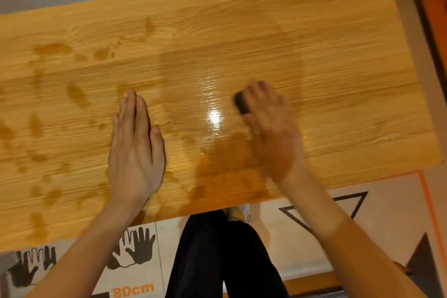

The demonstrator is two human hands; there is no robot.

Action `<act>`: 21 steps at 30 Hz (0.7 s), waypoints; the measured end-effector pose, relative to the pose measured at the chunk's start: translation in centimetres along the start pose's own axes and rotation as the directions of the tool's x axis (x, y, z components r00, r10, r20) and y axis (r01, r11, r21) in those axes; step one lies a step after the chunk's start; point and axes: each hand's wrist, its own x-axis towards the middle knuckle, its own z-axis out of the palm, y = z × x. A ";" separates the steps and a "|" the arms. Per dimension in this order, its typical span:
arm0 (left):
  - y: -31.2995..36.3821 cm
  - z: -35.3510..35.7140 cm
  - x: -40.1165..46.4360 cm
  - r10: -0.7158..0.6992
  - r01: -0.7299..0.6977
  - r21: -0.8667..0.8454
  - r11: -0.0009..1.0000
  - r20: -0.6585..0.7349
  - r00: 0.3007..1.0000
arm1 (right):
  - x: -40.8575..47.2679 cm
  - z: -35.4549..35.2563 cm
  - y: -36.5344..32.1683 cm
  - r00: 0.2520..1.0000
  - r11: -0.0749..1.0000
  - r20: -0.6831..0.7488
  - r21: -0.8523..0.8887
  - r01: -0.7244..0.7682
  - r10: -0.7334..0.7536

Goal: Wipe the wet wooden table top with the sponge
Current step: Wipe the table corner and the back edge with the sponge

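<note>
- While my right hand [271, 126] is blurred in the picture, I judge I am in the middle of the wiping itself, with the sponge [242, 103] pressed to the worktop [338, 60] right of centre.
- My grip there: fingers curled over the dark sponge, which shows only at its left end beside my fingertips.
- My left hand [135, 145] lies flat on the wood, fingers straight and together, holding nothing; I take it as a brace.
- A glossy wet sheet lies between my hands, with a bright glare spot [215, 117] just left of the sponge.
- Darker drops and streaks [77, 94] scatter the left half, well apart from the sponge.
- Next, I think, the strokes must carry leftward across that film, and my left hand will have to lift clear.
- Count: one sponge, one worktop, two hands; the wet patches are too many and too merged to number.
</note>
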 end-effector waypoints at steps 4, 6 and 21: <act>0.3 0.0 0.0 -0.017 0.017 -0.004 1.000 -0.001 1.000 | -1.3 -1.8 1.8 0.965 0.966 -0.054 0.051 -0.253 0.256; 0.4 -0.1 0.1 -0.025 0.025 -0.007 1.000 0.007 1.000 | -1.1 0.0 -2.3 0.984 0.983 -0.020 -0.046 -0.179 0.178; 3.1 0.0 -4.4 0.019 -0.012 -0.126 0.992 0.058 0.998 | -4.5 -0.5 0.5 0.969 0.955 -0.038 -0.164 -0.247 0.244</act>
